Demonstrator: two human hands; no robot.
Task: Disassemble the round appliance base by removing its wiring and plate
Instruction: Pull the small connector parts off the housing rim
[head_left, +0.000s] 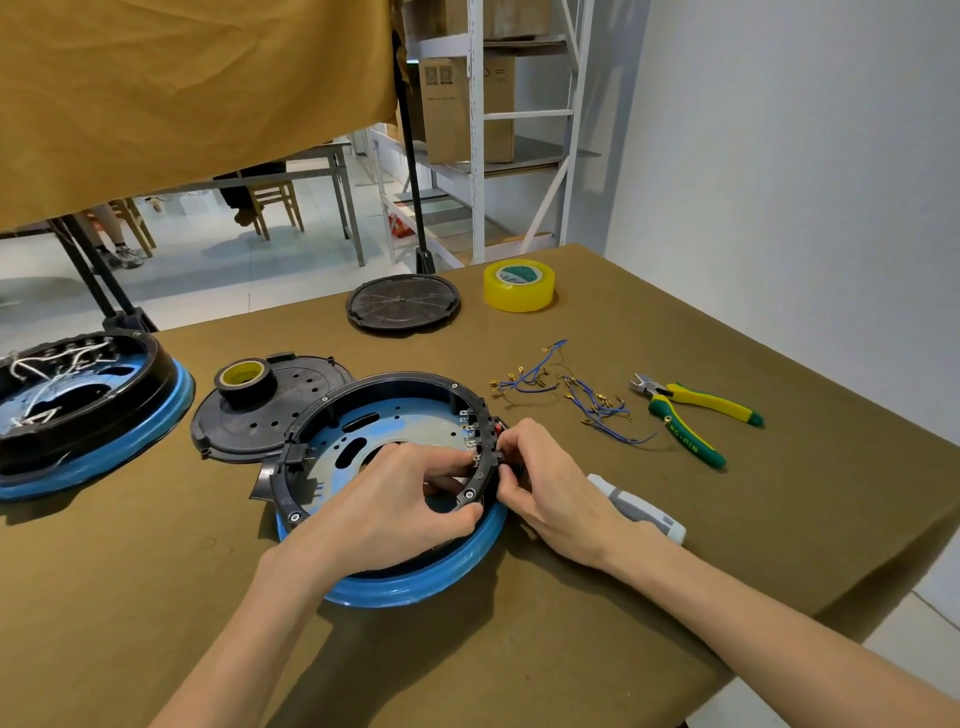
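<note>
The round appliance base (405, 582), a blue ring with a black inner rim and a metal plate (358, 431) inside, lies in front of me. My left hand (395, 504) reaches into the base and pinches a small part at the black rim's right side. From outside the rim, my right hand (545, 488) pinches at the same spot, by the row of metal terminals (470, 431). What the fingers hold is hidden. Removed blue wires (571, 395) with brass ends lie on the table to the right.
A second base (88, 415) with white wiring sits at far left. A black cover (260, 415) carries a black tape roll (245, 379). Another black disc (403, 302) and yellow tape (518, 286) lie behind. Green-yellow pliers (691, 415) and a grey tool (639, 509) lie right.
</note>
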